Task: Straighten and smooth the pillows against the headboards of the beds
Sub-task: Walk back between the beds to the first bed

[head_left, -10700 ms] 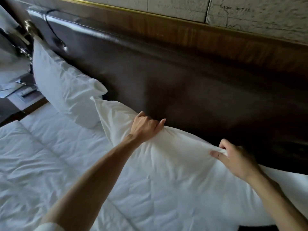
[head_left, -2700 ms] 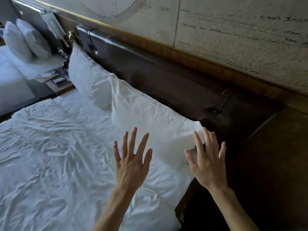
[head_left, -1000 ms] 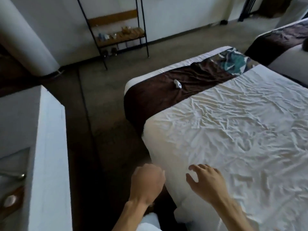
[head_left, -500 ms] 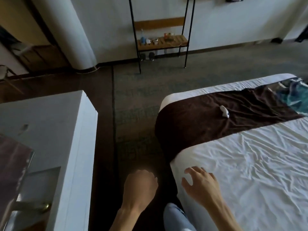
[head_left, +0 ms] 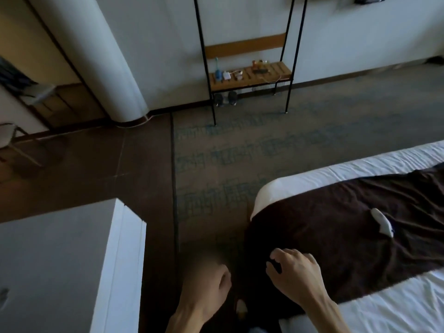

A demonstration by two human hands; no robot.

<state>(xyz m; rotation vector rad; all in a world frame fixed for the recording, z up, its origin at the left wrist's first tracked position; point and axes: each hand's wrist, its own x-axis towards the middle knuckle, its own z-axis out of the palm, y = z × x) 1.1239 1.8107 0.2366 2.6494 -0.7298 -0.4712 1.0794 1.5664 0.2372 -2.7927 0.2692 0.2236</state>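
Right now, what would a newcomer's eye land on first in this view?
Probably the dark brown bed runner across the foot of the white bed at lower right, with a small white object lying on it. The right hand hangs open over the runner's near edge; the left hand is loosely curled beside it. Against the far wall stands a black-framed shelf holding small items.

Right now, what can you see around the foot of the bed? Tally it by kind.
Hands: 2 (left, right)
Bed: 1
Brown bed runner: 1
Small white object on the runner: 1
Metal rack: 1
Pillows: 0
Total: 6
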